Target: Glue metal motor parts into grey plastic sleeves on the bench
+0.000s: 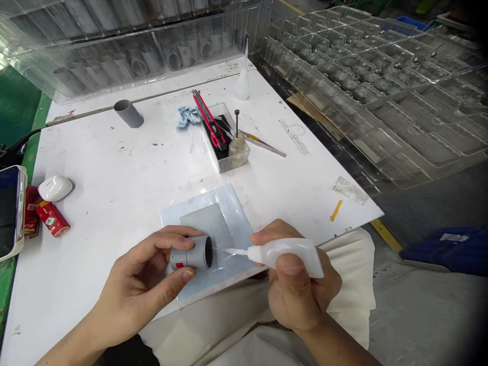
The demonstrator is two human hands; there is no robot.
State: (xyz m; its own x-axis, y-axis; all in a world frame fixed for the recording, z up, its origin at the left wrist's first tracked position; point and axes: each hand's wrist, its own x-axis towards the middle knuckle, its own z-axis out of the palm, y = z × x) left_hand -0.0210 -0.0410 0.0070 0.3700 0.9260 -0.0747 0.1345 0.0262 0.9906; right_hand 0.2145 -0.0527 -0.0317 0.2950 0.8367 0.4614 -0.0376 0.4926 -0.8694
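My left hand (147, 282) grips a short grey plastic tube (192, 252) with a red mark, held on its side with the open end facing right. My right hand (295, 284) is closed round a white squeeze bottle (287, 252). The bottle's thin nozzle points left, and its tip sits just at the tube's open mouth. Both are held over a grey pad under a clear plastic sheet (213, 218) at the near edge of the white table (114, 168).
A second grey tube (128, 113) lies at the back left. A clear box (229, 140) holds a red utility knife (209, 120) and a small glass bottle. Tweezers, blue cloth, another white bottle (242, 81), a phone (10, 208) and clear trays (381, 76) surround.
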